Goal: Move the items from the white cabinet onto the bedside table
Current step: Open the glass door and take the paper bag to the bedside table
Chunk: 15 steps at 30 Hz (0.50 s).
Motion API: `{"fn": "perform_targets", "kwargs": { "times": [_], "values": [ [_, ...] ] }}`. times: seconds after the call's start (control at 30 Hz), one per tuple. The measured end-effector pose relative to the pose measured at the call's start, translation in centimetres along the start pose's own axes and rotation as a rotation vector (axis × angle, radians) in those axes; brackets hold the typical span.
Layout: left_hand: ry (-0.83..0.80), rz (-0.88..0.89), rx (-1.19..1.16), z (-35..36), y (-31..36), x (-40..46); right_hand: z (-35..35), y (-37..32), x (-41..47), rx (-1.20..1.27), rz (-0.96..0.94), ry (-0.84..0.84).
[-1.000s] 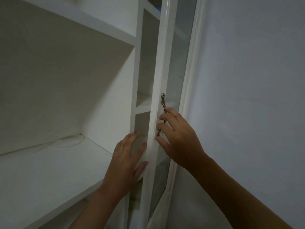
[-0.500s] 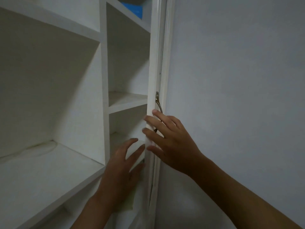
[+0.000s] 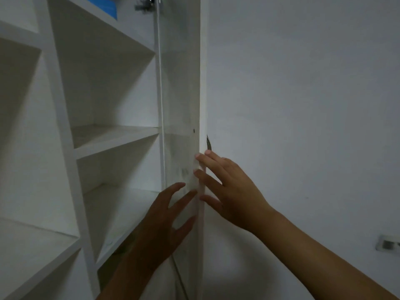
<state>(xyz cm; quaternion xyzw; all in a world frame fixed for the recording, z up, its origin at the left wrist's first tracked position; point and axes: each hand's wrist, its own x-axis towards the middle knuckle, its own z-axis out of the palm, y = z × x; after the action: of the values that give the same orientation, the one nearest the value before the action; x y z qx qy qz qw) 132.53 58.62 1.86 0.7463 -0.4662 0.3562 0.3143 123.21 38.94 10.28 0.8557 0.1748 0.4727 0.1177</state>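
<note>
You're at the door-opening stage, nothing moved yet as far as this view shows; your right hand (image 3: 232, 189) lies on the front edge of the glass cabinet door (image 3: 180, 105), fingers straight and spread, fingertips (image 3: 198, 156) touching the white door frame, not curled round anything; the metal handle (image 3: 208, 144) sits just above that hand, untouched. Your left hand (image 3: 164, 217) is on the inner side of the door, fingers straight and fanned, grasping nothing; whether the palm presses the glass I cannot tell. The door stands swung out toward the wall (image 3: 303, 105), hinge (image 3: 144, 4) visible at the top.

The white cabinet (image 3: 65, 131) is open to you; the middle shelf (image 3: 112, 139) and the lower shelf (image 3: 121, 213) in this column show nothing on them; the only candidate item is a blue thing (image 3: 101, 5) on the top shelf at the frame's upper edge, mostly cut off, so what it is I cannot tell. The bedside table is not in view.

Judgement: access is about done, transfer not begun; what's left is to get the blue thing down, carry it to the table, check other shelves for more; a wall socket (image 3: 387, 245) shows low right.
</note>
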Motion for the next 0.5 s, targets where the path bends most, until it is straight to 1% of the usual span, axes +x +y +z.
{"fn": "perform_targets", "kwargs": {
  "times": [0.17,0.37,0.5],
  "values": [
    [-0.022,0.033,-0.035,3.8,0.3,1.8,-0.3,2.6,-1.9,-0.053,0.069,-0.022],
    [-0.052,0.073,-0.045,8.2,0.6,4.2,0.9,6.3,-4.7,-0.143,0.108,-0.049],
    [-0.073,0.083,-0.016,11.1,0.5,5.5,2.4,9.0,-6.9,-0.174,0.106,-0.098]
  ]
}}
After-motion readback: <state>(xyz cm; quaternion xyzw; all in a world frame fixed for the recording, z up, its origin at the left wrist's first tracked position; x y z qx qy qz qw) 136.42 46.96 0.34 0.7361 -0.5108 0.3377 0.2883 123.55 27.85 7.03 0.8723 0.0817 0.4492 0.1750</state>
